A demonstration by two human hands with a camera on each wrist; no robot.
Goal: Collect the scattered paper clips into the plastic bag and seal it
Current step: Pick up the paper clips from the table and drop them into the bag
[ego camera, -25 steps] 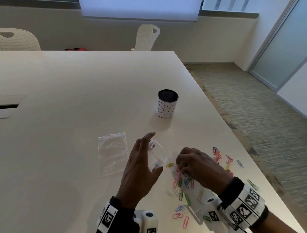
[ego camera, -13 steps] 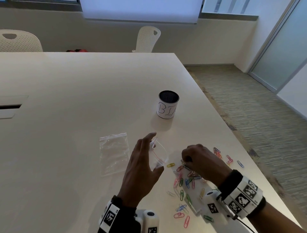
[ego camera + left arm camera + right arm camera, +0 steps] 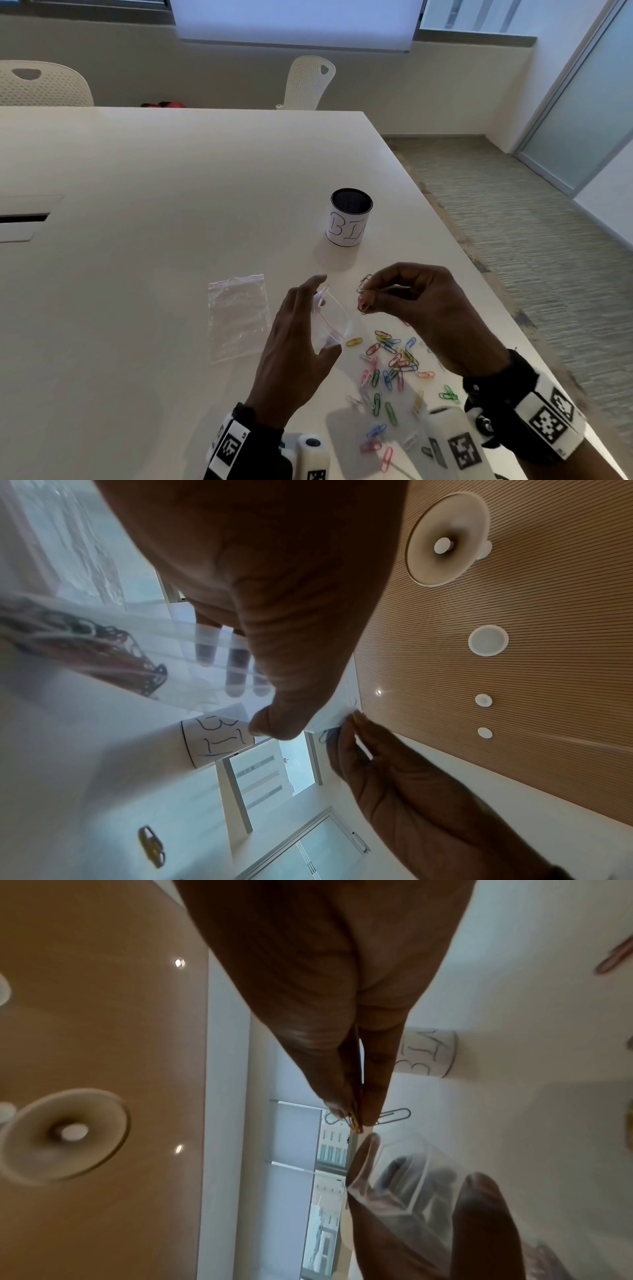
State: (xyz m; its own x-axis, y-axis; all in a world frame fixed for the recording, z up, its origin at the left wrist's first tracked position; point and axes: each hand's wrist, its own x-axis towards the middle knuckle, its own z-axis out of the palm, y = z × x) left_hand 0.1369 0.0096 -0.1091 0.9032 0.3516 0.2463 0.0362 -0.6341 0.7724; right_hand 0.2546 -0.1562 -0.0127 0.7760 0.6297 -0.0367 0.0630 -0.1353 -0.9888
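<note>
Head view: left hand (image 3: 294, 346) grips the small clear plastic zip bag (image 3: 334, 322), mouth open, above the white worktop (image 3: 137, 240); right hand (image 3: 428, 308) pinches several coloured wire paper clips (image 3: 363, 298) beside it. Left wrist view: thumb and fingers (image 3: 236, 669) clasp the bag. Right wrist view: fingertips (image 3: 346, 1096) closed on clips.

The left hand (image 3: 260, 561) fills the upper centre, thumb and fingers (image 3: 236, 666) pinching a clear plastic bag (image 3: 164, 647). Lower right, the right hand (image 3: 394, 783) nears it. A white cup (image 3: 212, 739) sits mid-frame; 1 yellow paper clip (image 3: 152, 845) lies lower left.
</note>
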